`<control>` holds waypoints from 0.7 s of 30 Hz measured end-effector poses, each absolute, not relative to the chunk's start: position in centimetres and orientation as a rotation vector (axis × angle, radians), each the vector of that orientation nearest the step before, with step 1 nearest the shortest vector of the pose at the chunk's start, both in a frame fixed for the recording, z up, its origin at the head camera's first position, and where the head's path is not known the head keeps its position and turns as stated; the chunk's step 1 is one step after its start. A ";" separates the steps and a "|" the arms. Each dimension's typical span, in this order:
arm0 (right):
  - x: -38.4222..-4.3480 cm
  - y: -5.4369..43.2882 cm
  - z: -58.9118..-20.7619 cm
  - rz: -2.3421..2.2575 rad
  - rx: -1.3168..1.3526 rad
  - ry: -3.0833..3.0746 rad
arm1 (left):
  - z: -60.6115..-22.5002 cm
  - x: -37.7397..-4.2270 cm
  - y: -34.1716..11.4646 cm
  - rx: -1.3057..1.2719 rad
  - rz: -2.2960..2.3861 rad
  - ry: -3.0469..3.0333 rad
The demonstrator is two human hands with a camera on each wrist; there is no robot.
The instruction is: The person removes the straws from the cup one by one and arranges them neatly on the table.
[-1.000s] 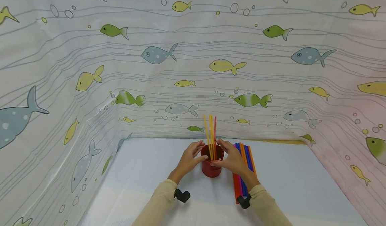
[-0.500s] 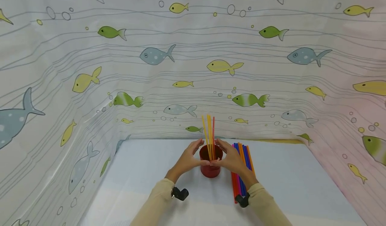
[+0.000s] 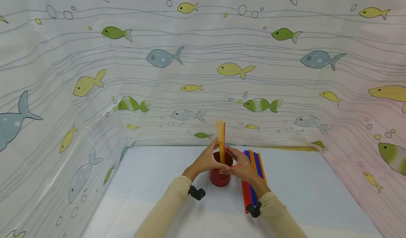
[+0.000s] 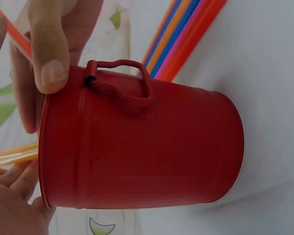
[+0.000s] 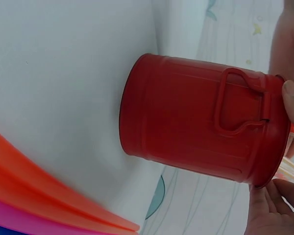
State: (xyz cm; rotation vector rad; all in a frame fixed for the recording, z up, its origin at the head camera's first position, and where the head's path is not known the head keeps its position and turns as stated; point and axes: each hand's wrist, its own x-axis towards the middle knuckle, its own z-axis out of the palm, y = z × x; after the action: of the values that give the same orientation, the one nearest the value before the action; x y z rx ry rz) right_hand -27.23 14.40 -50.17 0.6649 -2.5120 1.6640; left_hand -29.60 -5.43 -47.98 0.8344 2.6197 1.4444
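Note:
Just above a red bucket point(image 3: 219, 179), both hands meet around a bundle of thin yellow and red straws point(image 3: 221, 134) that stands upright in it. My left hand point(image 3: 207, 159) has its curved fingers against the bundle's left side and its thumb in front. Opposite, my right hand point(image 3: 241, 169) curls in, and in the left wrist view its thumb lies by the bucket's rim. A thin red strip point(image 4: 18, 40) runs to the crook of that thumb; its full shape is hidden. The right wrist view shows the bucket's wire handle point(image 5: 223, 105) and the left thumb at the rim.
To the right of the bucket lies a row of thicker orange, blue, pink and red tubes point(image 3: 252, 176), partly under the right forearm. A white table point(image 3: 152, 195) bears everything, with a fish-patterned curtain point(image 3: 269, 83) behind and at the sides.
My left hand has moved right and in toward the straws. The left-leaning yellow straws now stand nearly upright, close to the red one. A red strip now shows across the right hand.

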 end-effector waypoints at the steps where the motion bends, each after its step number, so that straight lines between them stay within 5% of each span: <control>1: -27.3 14.4 -50.1 1.647 0.672 -2.518 | -47.9 -29.7 -5.3 0.856 1.428 2.616; 21: -27.0 14.2 -49.8 1.476 0.537 -2.646 | -47.5 -30.4 -1.9 0.790 1.652 2.583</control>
State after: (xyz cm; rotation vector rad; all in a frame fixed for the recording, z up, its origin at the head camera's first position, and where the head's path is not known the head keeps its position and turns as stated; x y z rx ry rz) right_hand -26.98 14.20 -49.78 0.5373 -2.6456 1.4755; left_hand -30.36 -1.92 -47.48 0.7897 2.5834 1.6519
